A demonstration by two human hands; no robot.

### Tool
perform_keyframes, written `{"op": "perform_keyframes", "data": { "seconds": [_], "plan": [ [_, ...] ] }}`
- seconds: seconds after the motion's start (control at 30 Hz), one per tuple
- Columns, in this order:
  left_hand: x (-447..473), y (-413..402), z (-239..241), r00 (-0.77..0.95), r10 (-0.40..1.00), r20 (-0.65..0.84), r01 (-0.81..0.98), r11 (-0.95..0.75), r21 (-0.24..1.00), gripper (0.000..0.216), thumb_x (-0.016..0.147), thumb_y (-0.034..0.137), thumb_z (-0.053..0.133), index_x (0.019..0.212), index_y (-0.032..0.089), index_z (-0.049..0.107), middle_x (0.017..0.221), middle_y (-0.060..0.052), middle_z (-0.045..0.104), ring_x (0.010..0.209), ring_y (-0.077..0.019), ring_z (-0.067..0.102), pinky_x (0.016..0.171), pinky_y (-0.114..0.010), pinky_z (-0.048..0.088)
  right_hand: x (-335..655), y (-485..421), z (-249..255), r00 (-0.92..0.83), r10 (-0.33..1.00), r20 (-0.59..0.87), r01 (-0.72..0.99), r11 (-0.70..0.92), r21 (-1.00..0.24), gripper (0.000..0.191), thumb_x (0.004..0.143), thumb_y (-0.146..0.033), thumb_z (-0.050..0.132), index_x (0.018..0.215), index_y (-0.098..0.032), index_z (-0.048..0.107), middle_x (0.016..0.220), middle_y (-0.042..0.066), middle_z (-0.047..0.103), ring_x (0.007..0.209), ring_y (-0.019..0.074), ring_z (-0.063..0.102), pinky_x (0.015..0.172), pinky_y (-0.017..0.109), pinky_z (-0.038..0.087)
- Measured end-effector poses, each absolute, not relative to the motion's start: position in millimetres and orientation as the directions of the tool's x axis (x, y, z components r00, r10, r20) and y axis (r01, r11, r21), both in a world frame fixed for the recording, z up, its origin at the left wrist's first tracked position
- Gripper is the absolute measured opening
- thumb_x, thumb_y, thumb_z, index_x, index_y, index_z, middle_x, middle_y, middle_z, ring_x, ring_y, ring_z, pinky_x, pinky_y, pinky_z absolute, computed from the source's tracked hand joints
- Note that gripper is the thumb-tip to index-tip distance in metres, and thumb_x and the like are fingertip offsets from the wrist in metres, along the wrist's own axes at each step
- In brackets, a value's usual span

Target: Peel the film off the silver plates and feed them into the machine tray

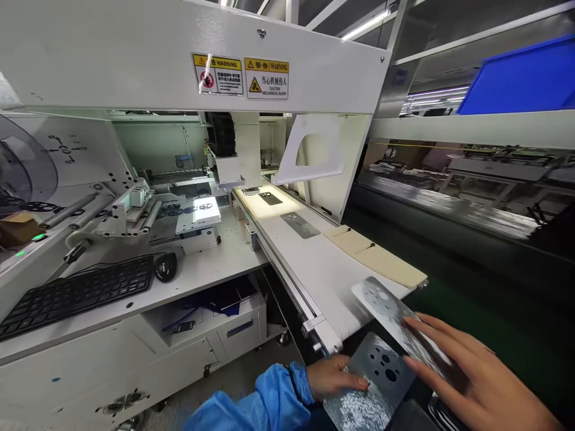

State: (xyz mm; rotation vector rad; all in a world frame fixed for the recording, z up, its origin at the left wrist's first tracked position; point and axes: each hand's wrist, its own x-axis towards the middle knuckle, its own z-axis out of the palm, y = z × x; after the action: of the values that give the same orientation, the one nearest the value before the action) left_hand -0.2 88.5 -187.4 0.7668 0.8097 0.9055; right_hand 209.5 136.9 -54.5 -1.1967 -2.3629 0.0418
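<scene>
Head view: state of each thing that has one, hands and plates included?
left hand: gripping edge of near metal plate
right hand: fingers flat on far metal plate
far metal plate: overhanging conveyor belt end
two plates upstream: lying flat on belt
green indicator lights: lit
keyboard: untouched
mouse: untouched

Machine hood (pixel 135 54): two yellow stickers (pixel 241 76), "WARNING", "CAUTION MECHANICAL INJURY"

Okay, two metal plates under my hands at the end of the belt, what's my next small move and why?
Probably slide the upper plate fully off the conveyor belt. It hangs over the belt's end under your right hand, while your left hand touches the lower plate, and more plates wait up the belt.
</scene>
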Motion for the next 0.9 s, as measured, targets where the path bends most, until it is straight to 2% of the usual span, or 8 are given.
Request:
{"op": "perform_keyframes", "data": {
  "seconds": [0.1,0.3,0.4,0.53,0.67,0.8,0.9],
  "plan": [
    [0.5,89.9,-193.1,0.393,0.882,-0.261,-0.362,0.409,0.837,0.072,0.028,0.06,0.086,0.081,0.012,0.073,0.074,0.0,0.062,0.064,-0.0113,0.052,0.073,-0.029,0.041,170.0,159.9,-34.3,-0.54,0.789,0.294,0.743,0.611,-0.275,0.059,0.08,-0.069,0.045,0.119,-0.03,0.065,0.125,0.007,0.06,0.115,0.0316,0.055,0.088,0.047,0.054],
    [-1.0,91.6,-199.7,0.409,0.872,-0.269,-0.336,0.418,0.844,0.068,0.034,0.055,0.086,0.085,0.012,0.073,0.075,-0.002,0.062,0.066,-0.0137,0.053,0.072,-0.03,0.041,132.0,190.9,-23.8,-0.579,0.783,0.228,0.758,0.62,-0.201,0.058,0.081,-0.055,0.047,0.122,-0.016,0.063,0.125,0.012,0.059,0.114,0.0321,0.055,0.096,0.046,0.048],
    [-1.6,91.1,-197.2,0.407,0.876,-0.258,-0.321,0.402,0.857,0.06,0.039,0.054,0.084,0.081,0.013,0.072,0.074,-0.001,0.061,0.065,-0.0128,0.053,0.07,-0.03,0.04,128.9,196.1,-24.9,-0.571,0.799,0.188,0.788,0.597,-0.149,0.058,0.082,-0.051,0.047,0.125,-0.015,0.061,0.128,0.014,0.057,0.115,0.0325,0.054,0.097,0.046,0.046],
    [-1.0,90.7,-192.9,0.404,0.877,-0.26,-0.309,0.399,0.863,0.062,0.035,0.057,0.084,0.077,0.014,0.07,0.071,0.0,0.059,0.063,-0.0122,0.05,0.071,-0.031,0.04,130.1,194.8,-30.3,-0.573,0.79,0.218,0.797,0.599,-0.078,0.059,0.081,-0.048,0.052,0.129,-0.013,0.058,0.136,0.018,0.049,0.122,0.035,0.048,0.1,0.05,0.043],
    [-0.9,90.5,-191.5,0.404,0.881,-0.244,-0.318,0.386,0.866,0.061,0.036,0.058,0.083,0.076,0.014,0.071,0.071,0.001,0.059,0.064,-0.012,0.05,0.074,-0.032,0.04,129.9,182.4,-36.2,-0.641,0.723,0.256,0.728,0.679,-0.094,0.058,0.085,-0.049,0.05,0.131,-0.015,0.055,0.143,0.014,0.042,0.132,0.033,0.038,0.106,0.05,0.038],
    [-2.1,89.1,-188.5,0.414,0.888,-0.2,-0.325,0.349,0.879,0.057,0.043,0.056,0.082,0.081,0.014,0.073,0.072,0.002,0.061,0.071,-0.0146,0.055,0.081,-0.032,0.041,122.5,167.2,-37.8,-0.691,0.71,0.136,0.7,0.704,-0.12,0.062,0.09,-0.054,0.043,0.138,-0.015,0.048,0.147,0.01,0.036,0.137,0.0315,0.028,0.111,0.053,0.03],
    [-2.5,87.9,-185.4,0.41,0.895,-0.176,-0.34,0.329,0.881,0.059,0.045,0.055,0.082,0.087,0.014,0.074,0.076,0.0,0.064,0.079,-0.0181,0.058,0.086,-0.033,0.041,116.2,163.0,-40.3,-0.693,0.716,0.084,0.707,0.698,-0.111,0.067,0.092,-0.058,0.041,0.141,-0.013,0.043,0.149,0.011,0.031,0.139,0.031,0.024,0.113,0.053,0.024]
  ]
}}
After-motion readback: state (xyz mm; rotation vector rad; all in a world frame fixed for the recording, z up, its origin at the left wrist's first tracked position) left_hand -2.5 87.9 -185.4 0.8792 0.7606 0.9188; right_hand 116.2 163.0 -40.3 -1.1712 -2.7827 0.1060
